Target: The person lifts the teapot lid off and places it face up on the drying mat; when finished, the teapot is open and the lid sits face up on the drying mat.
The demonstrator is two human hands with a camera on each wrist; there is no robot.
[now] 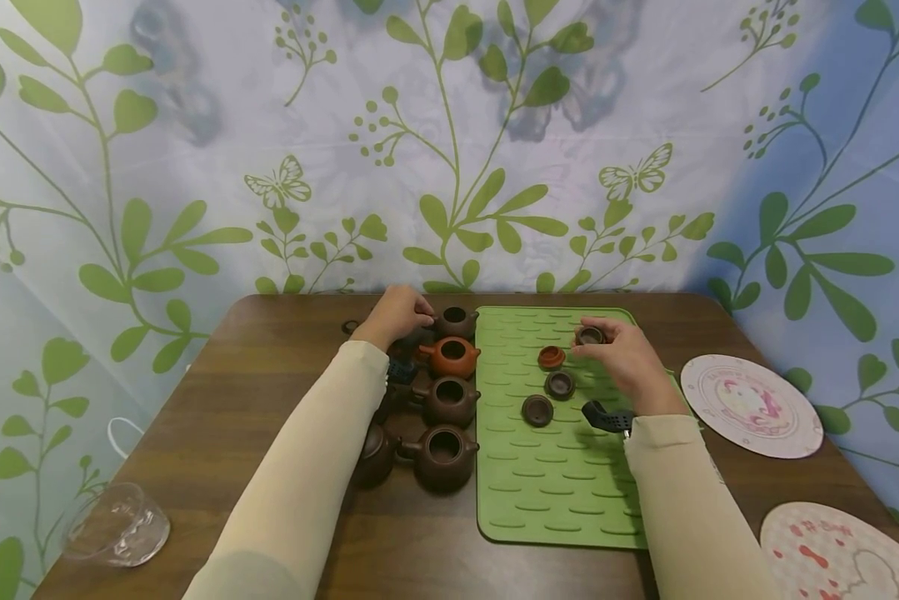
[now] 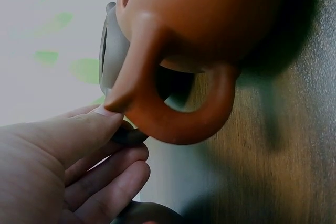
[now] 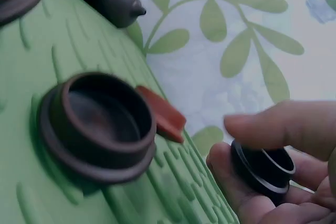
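My left hand (image 1: 397, 317) is at the far end of a column of teapots. In the left wrist view, its thumb and fingers pinch the handle (image 2: 129, 136) of a dark brown teapot (image 1: 456, 331), partly hidden behind an orange-brown teapot (image 1: 455, 369). Over the green mat (image 1: 520, 500), my right hand (image 1: 632, 362) holds a small dark lid (image 3: 262, 170) between thumb and fingers, its hollow side up. An orange lid (image 1: 551, 359) and two dark lids, one nearer (image 1: 537, 411) and one farther (image 1: 560, 385), lie on the mat to the left of this hand.
Two more dark teapots, one in the middle (image 1: 449, 412) and one in front (image 1: 443, 473), stand along the mat's left edge. Further teapots sit beside my left forearm, partly covered. A clear glass (image 1: 137, 533) stands front left. Two round printed mats (image 1: 749, 404) lie at the right.
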